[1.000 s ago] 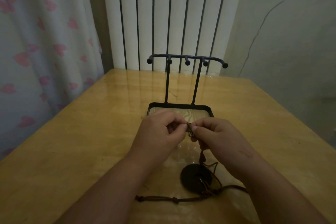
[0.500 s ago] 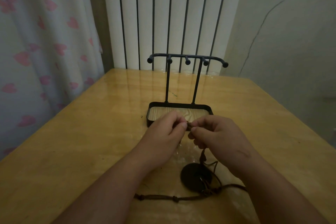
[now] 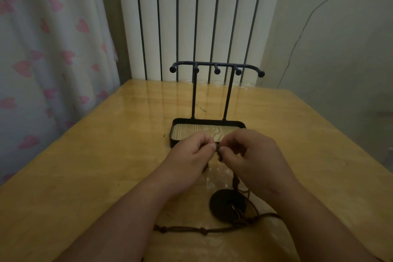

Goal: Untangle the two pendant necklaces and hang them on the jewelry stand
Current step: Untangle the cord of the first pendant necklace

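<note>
the left hand (image 3: 192, 156) and the right hand (image 3: 253, 155) both pinch the tangled brown cord (image 3: 219, 151) just before the jewelry stand (image 3: 214, 100). the round pendant (image 3: 227, 203) lies on the table (image 3: 85, 166). the untangling seems in progress; next the knot must be loosened gently.

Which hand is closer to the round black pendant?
The right hand. It pinches the cord just beyond the pendant; the left hand pinches the same cord farther off to the left.
</note>
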Motion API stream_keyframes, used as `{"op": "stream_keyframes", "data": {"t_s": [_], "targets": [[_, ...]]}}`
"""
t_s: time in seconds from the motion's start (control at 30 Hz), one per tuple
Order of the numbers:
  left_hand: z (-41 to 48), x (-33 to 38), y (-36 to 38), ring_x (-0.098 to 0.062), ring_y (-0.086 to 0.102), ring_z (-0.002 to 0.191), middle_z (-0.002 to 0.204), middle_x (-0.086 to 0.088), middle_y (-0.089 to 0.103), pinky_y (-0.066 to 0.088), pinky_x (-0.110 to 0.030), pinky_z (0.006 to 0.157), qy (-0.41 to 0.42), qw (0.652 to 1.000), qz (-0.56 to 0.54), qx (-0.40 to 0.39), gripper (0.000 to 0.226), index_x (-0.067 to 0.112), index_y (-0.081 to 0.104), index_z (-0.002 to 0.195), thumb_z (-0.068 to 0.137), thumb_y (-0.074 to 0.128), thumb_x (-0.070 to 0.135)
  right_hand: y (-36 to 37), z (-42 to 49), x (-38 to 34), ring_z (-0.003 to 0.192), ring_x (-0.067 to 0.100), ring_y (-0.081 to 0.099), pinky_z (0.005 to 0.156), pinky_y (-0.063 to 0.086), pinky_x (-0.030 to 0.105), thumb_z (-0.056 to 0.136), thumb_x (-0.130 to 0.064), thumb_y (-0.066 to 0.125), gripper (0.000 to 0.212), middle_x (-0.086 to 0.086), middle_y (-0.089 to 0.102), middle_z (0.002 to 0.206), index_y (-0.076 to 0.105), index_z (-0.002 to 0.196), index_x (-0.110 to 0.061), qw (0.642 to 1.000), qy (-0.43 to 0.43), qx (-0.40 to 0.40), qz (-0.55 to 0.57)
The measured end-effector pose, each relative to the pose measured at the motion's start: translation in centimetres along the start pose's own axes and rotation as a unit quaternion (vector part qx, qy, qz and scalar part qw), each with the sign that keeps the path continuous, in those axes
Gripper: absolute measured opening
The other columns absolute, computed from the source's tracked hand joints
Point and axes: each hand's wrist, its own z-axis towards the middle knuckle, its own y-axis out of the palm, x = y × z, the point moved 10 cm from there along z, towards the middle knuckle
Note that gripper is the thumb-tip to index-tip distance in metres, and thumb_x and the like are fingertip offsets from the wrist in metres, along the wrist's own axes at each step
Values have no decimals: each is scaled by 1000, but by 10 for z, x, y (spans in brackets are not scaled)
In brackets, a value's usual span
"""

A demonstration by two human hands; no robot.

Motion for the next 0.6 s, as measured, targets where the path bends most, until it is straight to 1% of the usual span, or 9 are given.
{"op": "stream_keyframes", "data": {"t_s": [0.1, 0.2, 0.23, 0.33, 0.37, 0.4, 0.47, 0.53, 0.6], "targets": [[-1, -2, 3, -2, 43, 58, 66, 10, 50, 38, -24, 57, -10, 1000, -5, -16, 21, 28, 58, 82, 99, 45, 26, 3, 0, -7, 84, 5, 54, 76, 53, 28, 89, -32, 56, 8, -13, 57, 91, 62, 93, -29, 998, -20, -22, -57], [-2, -3, 7, -6, 43, 60, 65, 10, 50, 38, -28, 58, -20, 999, -17, -27, 21, 28, 57, 82, 99, 45, 25, 7, 2, -8, 80, 6, 52, 72, 51, 27, 90, -33, 54, 8, -11, 54, 88, 59, 92, -28, 995, -29, -39, -83], [-2, -3, 7, -7, 44, 61, 66, 9, 50, 38, -29, 58, -20, 999, -18, -28, 21, 28, 57, 82, 99, 45, 25, 7, 1, -5, 77, 6, 52, 68, 49, 25, 89, -32, 54, 7, -11, 55, 86, 59, 90, -27, 997, -23, -39, -64], [-2, -3, 6, -8, 45, 63, 67, 8, 50, 38, -28, 59, -22, 999, -21, -26, 22, 29, 58, 81, 99, 45, 27, 10, 1, 5, 65, 4, 51, 56, 42, 21, 88, -30, 54, 8, -8, 59, 75, 61, 84, -28, 998, 16, -37, 48], [-2, -4, 5, -7, 44, 62, 66, 9, 50, 37, -27, 58, -25, 999, -25, -24, 22, 29, 58, 81, 99, 45, 27, 11, 1, 8, 63, 4, 51, 55, 44, 24, 88, -29, 54, 10, -5, 60, 74, 62, 83, -26, 995, 28, -38, 82], [-2, -4, 4, -6, 44, 61, 66, 9, 50, 37, -26, 57, -26, 999, -30, -20, 23, 29, 58, 81, 99, 45, 26, 12, 1, 10, 63, 7, 52, 59, 47, 31, 88, -28, 53, 13, -2, 62, 74, 64, 83, -23, 992, 38, -39, 114], [-1, -3, 2, -2, 44, 57, 65, 10, 50, 38, -20, 53, -20, 999, -24, -8, 22, 28, 59, 82, 99, 46, 26, 12, 1, 12, 70, 19, 58, 68, 52, 41, 89, -26, 53, 15, 1, 65, 76, 66, 83, -21, 986, 49, -34, 159], [0, 0, -2, 1, 46, 56, 68, 7, 54, 39, -14, 50, -5, 1000, -10, 12, 18, 27, 60, 84, 98, 49, 25, 11, 1, 13, 74, 23, 60, 70, 53, 44, 90, -25, 53, 15, 4, 66, 78, 66, 84, -23, 981, 56, -24, 184], [0, 3, -7, -1, 49, 59, 71, 5, 58, 41, -15, 52, 6, 999, -9, 31, 16, 24, 63, 84, 96, 53, 22, 10, 1, 13, 73, 20, 59, 67, 53, 41, 92, -25, 53, 15, 4, 67, 78, 66, 85, -24, 980, 56, -12, 193]]}}
